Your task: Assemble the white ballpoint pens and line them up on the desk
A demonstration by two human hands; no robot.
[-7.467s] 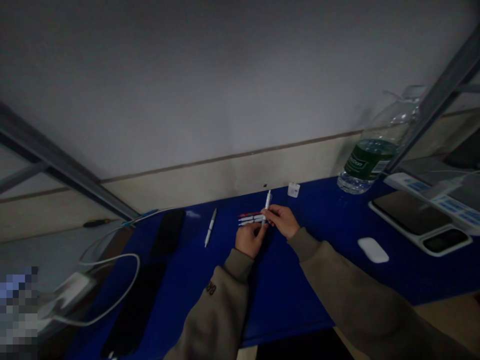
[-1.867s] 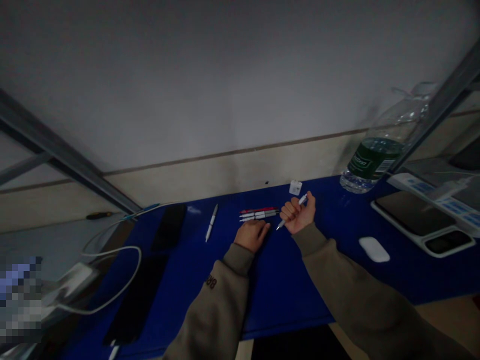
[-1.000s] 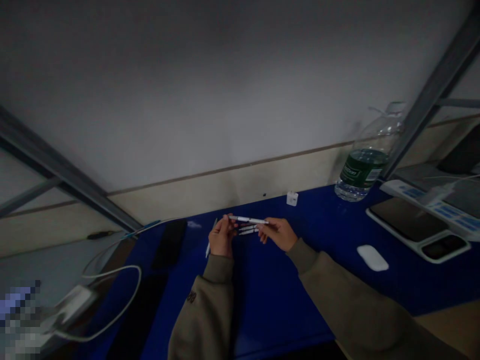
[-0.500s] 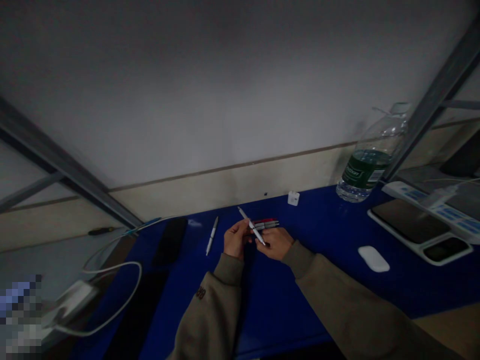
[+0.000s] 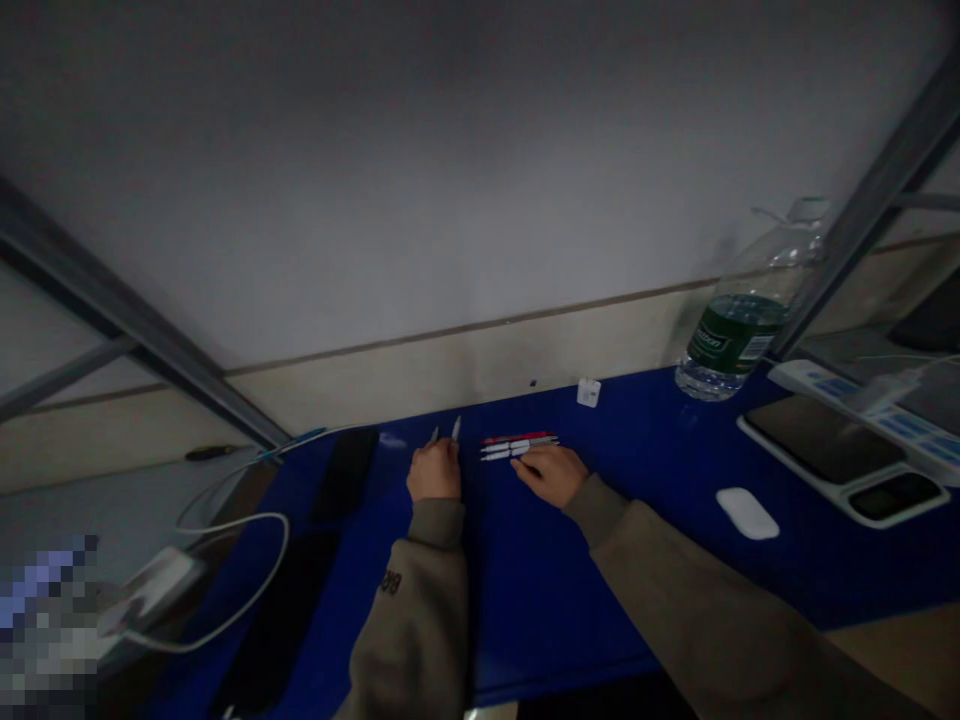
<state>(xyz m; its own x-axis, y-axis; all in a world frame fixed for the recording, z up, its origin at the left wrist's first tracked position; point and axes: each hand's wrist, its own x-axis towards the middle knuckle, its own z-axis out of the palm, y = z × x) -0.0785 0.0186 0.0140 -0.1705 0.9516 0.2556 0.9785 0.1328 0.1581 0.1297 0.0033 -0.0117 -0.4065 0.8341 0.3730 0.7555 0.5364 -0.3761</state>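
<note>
Just beyond the right hand [image 5: 551,475] sits a white charger block [image 5: 589,392]. Farther out on that side stand a clear water bottle [image 5: 739,335] (green label, water only in its lower part) and, nearer the hand, a white mouse [image 5: 748,514]. Left of the left hand [image 5: 433,470], a black phone [image 5: 345,472] lies on the blue desk [image 5: 555,600], and a white cable [image 5: 247,570] loops beyond it.
</note>
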